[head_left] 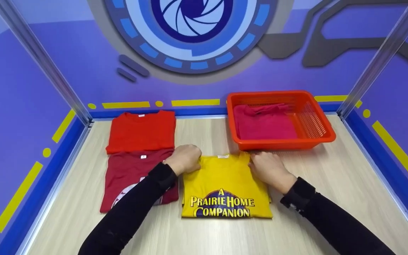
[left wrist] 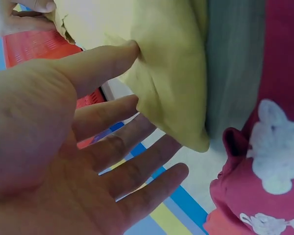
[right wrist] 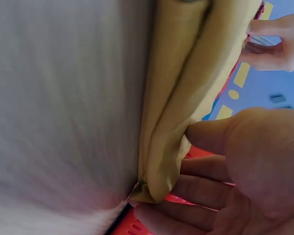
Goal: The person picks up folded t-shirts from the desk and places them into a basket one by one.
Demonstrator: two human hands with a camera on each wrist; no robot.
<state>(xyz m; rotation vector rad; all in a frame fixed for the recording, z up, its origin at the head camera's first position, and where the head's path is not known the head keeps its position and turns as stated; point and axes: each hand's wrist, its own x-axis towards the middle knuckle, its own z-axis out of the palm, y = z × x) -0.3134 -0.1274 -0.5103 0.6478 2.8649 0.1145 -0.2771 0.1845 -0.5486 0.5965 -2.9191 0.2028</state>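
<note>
A folded yellow T-shirt lies on the table in the head view, its printed lettering toward me and its collar away. At its far left corner my left hand pinches the cloth; in the left wrist view the thumb presses on the fabric with the index finger under it and the other fingers extended. My right hand grips the far right corner. Seen from the right wrist, its thumb lies on the folded edge and the fingers reach beneath.
To the left, a folded dark red T-shirt with a white print lies in front of a folded bright red T-shirt. At the back right stands an orange basket holding a folded pink garment. Printed panels wall the table.
</note>
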